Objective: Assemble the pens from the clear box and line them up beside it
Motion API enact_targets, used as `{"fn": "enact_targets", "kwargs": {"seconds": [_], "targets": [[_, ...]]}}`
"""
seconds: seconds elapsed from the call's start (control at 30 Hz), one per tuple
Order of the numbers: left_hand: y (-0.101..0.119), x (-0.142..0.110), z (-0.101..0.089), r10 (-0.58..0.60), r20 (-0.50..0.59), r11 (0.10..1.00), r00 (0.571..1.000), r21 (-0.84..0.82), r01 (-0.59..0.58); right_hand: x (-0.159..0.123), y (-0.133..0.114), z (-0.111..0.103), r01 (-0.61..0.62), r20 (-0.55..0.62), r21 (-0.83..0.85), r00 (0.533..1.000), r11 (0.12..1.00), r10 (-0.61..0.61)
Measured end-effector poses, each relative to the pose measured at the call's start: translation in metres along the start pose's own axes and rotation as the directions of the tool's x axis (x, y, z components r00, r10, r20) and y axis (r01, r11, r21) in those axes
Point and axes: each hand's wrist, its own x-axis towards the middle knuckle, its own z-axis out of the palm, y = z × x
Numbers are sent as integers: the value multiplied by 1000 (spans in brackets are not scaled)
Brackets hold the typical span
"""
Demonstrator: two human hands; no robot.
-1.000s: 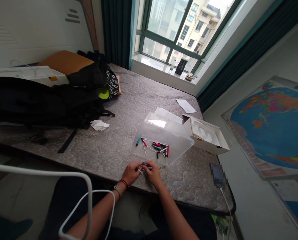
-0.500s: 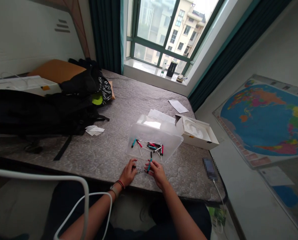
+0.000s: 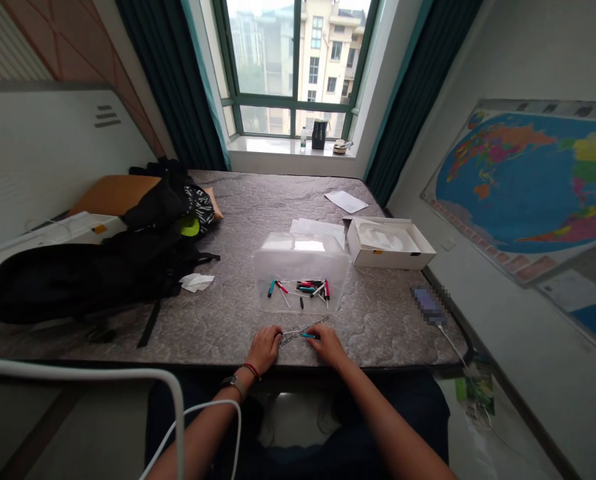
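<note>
My left hand [image 3: 265, 349] is at the front of the mattress, its fingers pinched on the dark end of a thin white pen refill [image 3: 292, 332]. The refill's other end points at a teal pen barrel [image 3: 309, 335] that my right hand [image 3: 328, 344] grips. Whether its tip is inside the barrel I cannot tell. Just beyond both hands sits a clear plastic box [image 3: 262, 270]. In it lie a black pen cap [image 3: 301, 303], a teal barrel [image 3: 271, 289], a red barrel [image 3: 281, 287] and, at the right, a pile of several red, black and white pen parts [image 3: 311, 289].
An open white carton [image 3: 388, 257] stands right of the box, papers [image 3: 347, 201] behind. A phone [image 3: 429, 305] on a cable lies at the right edge. Left are a black bag [image 3: 78, 273] and a crumpled tissue [image 3: 197, 283]. A white tube [image 3: 103, 371] crosses the lower left.
The view has levelled and turned. My right hand has swung the teal barrel from upright to nearly level, in line with the refill in my left hand.
</note>
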Motion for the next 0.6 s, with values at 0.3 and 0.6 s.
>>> {"fn": "enact_targets", "kwargs": {"seconds": [0.3,0.6], "targets": [[7,-1,2,85,6,984,996,156,-85,-4,12,9,7,10,-160,1000,987,-5],[12,-1,8,82,5,983,997,163,-82,-2,1,17,39,35,-223,999,974,-32]]}}
